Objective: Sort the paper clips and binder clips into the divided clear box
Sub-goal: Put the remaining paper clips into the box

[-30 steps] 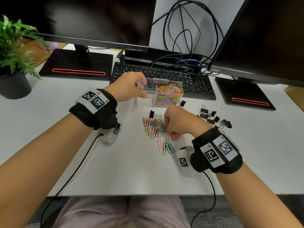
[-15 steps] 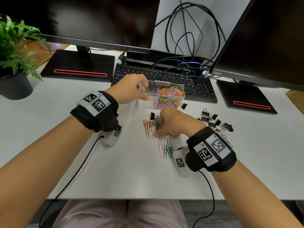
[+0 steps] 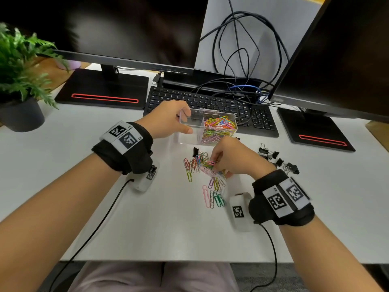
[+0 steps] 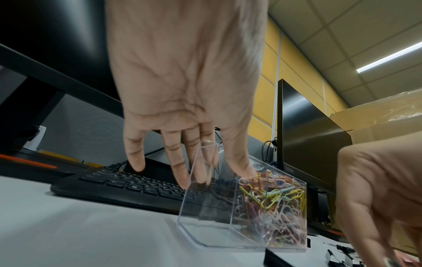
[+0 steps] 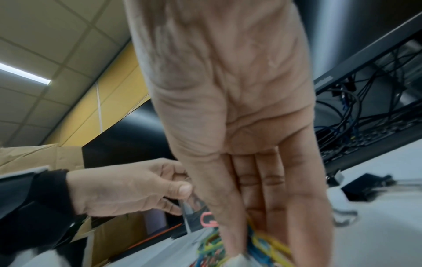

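Held clear box (image 3: 190,131) at frame middle w/ left hand (image 3: 168,120), thumb & fingers curled on its rim; pinched bunch of paper clips (image 3: 207,165) off table (image 3: 147,218) just below, w/ right hand (image 3: 233,157).

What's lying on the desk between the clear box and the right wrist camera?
In the head view, loose colored paper clips and one black binder clip lie between the clear box and the wrist camera; the right hand is gathering some.
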